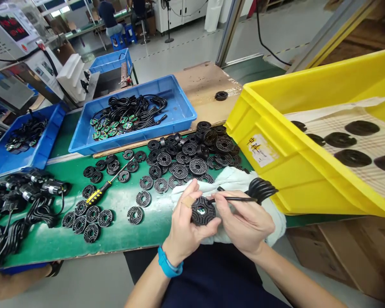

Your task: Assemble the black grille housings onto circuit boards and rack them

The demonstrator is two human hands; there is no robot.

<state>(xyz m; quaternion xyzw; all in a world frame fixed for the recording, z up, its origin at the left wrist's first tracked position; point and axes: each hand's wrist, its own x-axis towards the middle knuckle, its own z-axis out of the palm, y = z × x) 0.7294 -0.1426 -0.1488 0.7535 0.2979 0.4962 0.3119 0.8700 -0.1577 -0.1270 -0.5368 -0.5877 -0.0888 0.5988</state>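
Observation:
My left hand (186,222) is closed around a round black slotted disc (203,211) with a green part showing in its centre hole. It wears a blue wristband and a plaster on one finger. My right hand (245,222) pinches a black cable (235,198) that runs from the disc to a coiled bundle (261,188) on the right. Both hands hover over a white cloth (230,177) at the near edge of the green mat (121,231).
A heap of black discs (192,149) lies behind my hands, more are spread left around a yellow-black screwdriver (104,188). Blue trays (176,107) (35,149) hold cabled boards. A yellow crate (307,162) stands right. Black cabled units (25,192) lie far left. People sit far back.

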